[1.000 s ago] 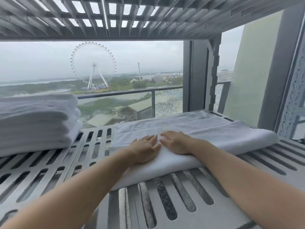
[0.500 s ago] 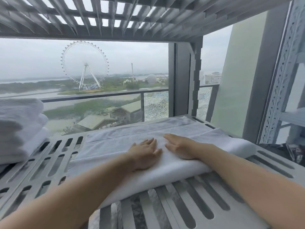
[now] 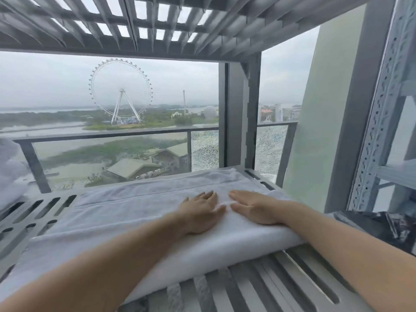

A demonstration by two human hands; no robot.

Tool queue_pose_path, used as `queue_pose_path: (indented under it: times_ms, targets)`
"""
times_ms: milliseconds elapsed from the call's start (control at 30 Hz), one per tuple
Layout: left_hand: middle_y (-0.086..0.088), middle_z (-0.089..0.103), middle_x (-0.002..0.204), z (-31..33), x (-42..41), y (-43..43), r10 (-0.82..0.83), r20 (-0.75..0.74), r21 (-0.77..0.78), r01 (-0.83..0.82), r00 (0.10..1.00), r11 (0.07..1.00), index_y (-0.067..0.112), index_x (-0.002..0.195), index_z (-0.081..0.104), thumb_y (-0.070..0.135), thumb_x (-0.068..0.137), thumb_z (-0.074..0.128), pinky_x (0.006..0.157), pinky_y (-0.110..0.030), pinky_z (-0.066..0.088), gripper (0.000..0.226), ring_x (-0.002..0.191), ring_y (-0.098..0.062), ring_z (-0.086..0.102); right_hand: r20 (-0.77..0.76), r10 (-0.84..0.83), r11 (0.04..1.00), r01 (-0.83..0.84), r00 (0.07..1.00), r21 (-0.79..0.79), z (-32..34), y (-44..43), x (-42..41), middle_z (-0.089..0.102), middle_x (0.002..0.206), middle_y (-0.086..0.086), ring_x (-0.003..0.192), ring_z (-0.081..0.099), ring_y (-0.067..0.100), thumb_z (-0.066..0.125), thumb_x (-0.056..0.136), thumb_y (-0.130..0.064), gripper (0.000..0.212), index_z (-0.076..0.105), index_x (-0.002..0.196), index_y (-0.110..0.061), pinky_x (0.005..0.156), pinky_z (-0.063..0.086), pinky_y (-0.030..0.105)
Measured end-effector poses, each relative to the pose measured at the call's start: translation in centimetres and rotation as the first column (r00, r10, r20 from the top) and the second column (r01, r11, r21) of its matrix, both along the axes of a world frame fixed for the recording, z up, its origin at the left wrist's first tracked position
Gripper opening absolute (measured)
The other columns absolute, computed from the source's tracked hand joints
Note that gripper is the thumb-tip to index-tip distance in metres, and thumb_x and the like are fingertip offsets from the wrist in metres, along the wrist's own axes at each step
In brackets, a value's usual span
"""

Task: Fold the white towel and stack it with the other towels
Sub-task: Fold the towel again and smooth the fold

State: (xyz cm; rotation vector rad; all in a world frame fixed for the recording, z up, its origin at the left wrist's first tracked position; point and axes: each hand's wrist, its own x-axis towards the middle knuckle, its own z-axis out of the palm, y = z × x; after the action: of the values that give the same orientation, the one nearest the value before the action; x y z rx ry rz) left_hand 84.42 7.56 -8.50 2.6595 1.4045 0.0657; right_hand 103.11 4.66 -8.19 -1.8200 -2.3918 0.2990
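Left hand (image 3: 201, 214) and right hand (image 3: 255, 207) lying flat, fingers spread open, side by side pressing on folded white towel (image 3: 126, 212) resting on slotted shelf (image 3: 33, 219)

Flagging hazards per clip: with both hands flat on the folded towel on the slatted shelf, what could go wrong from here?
1. The white towel overhangs the slatted shelf at its near edge; smoothing pushes could drag it off.
2. The left hand and right hand press near the towel's right end, so the left part may stay uneven.
3. The towel stack is barely in view at far left; the carry across could loosen the fold.
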Motion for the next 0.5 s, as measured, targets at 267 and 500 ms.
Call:
queue_pose_path:
  times_ms: [267,500]
  targets:
    - [0.006,0.004,0.158,-0.4,-0.4,0.4,0.096,0.015,-0.009,-0.096,0.995,0.995,0.019,0.149,0.007,0.060,0.092,0.019,0.117,-0.045,0.002,0.071,0.144,-0.010,0.001,0.043,0.031,0.999,-0.030,0.999,-0.024,0.0,2.5,1.6,0.008,0.158,-0.004,0.144,0.004,0.010,0.020,0.098,-0.049,0.058,0.014,0.148,-0.020,0.116,0.001,0.030]
    - [0.006,0.005,0.158,0.3,-3.8,1.4,0.227,0.003,-0.018,-0.227,0.974,0.974,0.022,0.148,0.010,0.061,0.091,0.021,0.116,-0.051,0.005,0.070,0.145,-0.011,0.001,-0.043,0.104,0.994,-0.105,0.994,-0.018,-0.3,5.9,-0.1,0.009,0.157,-0.006,0.143,0.003,0.008,0.023,0.098,-0.049,0.057,0.017,0.148,-0.022,0.118,0.002,0.034]
